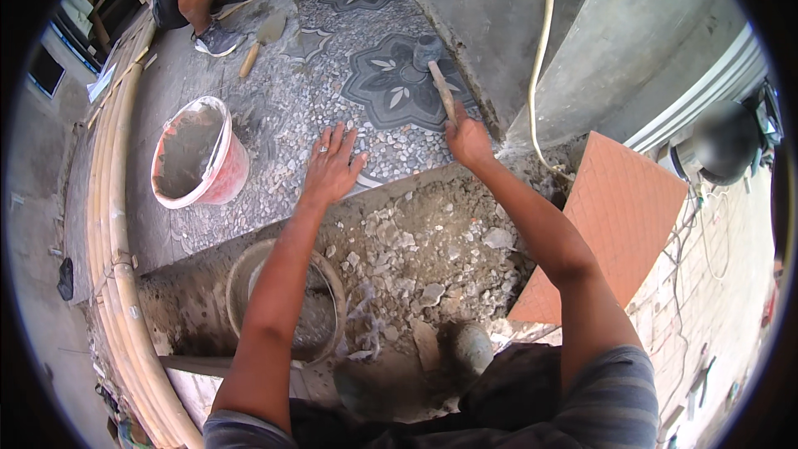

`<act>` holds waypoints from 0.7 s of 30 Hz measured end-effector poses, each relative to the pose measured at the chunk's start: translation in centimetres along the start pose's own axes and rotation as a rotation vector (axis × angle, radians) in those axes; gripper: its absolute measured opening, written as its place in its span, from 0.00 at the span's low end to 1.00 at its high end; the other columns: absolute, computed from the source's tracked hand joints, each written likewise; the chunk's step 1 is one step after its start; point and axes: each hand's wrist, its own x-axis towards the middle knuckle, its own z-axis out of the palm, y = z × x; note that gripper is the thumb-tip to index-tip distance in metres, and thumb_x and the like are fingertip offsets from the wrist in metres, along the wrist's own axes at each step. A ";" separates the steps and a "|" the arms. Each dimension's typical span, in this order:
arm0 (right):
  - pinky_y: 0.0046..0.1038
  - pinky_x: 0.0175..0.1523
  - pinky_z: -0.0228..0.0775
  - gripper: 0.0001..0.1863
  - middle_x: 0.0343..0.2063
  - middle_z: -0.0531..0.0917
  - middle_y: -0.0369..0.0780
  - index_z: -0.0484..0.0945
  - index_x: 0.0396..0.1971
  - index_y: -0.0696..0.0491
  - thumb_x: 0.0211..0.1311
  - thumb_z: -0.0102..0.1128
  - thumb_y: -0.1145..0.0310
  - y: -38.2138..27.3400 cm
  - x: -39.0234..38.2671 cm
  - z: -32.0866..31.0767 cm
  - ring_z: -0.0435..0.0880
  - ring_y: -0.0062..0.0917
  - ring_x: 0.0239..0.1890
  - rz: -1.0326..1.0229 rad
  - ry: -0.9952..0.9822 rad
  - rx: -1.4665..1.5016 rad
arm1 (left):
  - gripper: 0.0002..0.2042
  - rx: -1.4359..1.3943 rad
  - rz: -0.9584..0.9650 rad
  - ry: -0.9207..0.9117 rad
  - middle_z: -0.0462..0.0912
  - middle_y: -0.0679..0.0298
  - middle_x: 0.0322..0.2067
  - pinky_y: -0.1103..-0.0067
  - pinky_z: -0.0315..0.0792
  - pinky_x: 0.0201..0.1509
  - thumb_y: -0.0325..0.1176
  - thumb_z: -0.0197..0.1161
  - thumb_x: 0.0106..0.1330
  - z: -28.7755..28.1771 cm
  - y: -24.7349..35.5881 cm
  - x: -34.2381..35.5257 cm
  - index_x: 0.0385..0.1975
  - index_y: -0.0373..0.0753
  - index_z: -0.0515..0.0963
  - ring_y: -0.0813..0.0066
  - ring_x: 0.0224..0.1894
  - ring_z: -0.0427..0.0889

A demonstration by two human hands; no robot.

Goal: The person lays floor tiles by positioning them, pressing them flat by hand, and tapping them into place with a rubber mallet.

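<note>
My right hand [469,140] is closed round the wooden handle of a mallet [427,51]. The mallet's dark grey head rests on or just above a patterned floor tile [386,83] with a dark flower and pebble design; I cannot tell whether it touches. On the pebble-look surface near the tile's front edge, my left hand [334,168] lies flat with its fingers spread and nothing in it. A ring shows on one finger. Left of that hand stands a pinkish-red bucket [226,176] with grey mortar in it.
Rubble and broken mortar [416,258] fill the strip before me, beside a round tub [337,299]. An orange tile [611,216] leans at the right. Bamboo poles [108,199] run along the left. A trowel [268,33] lies near another person's shoe [219,40]. A hose [540,58] hangs along the wall.
</note>
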 end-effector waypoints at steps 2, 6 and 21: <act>0.52 0.51 0.73 0.32 0.38 0.82 0.61 0.62 0.67 0.58 0.66 0.52 0.61 0.2 -2.0 -0.5 0.82 0.56 0.42 -0.063 -0.024 -0.005 | 0.32 -0.022 0.003 0.002 0.48 0.55 0.76 0.61 0.41 0.79 0.57 0.42 0.75 0.0 -0.3 -0.3 0.73 0.45 0.57 0.52 0.77 0.45; 0.51 0.51 0.73 0.31 0.37 0.83 0.60 0.63 0.67 0.56 0.66 0.52 0.60 0.5 -2.2 -1.3 0.82 0.57 0.42 -0.162 -0.028 -0.022 | 0.33 -0.022 -0.005 -0.022 0.47 0.55 0.76 0.62 0.40 0.79 0.57 0.42 0.74 -0.3 0.0 -0.5 0.73 0.45 0.57 0.54 0.78 0.44; 0.50 0.51 0.75 0.29 0.38 0.83 0.59 0.66 0.64 0.58 0.65 0.56 0.60 -0.6 0.9 -1.3 0.83 0.56 0.44 -0.084 0.005 -0.154 | 0.33 -0.056 -0.010 -0.043 0.49 0.56 0.76 0.62 0.41 0.79 0.58 0.43 0.74 -0.7 0.2 -1.5 0.72 0.42 0.58 0.56 0.78 0.44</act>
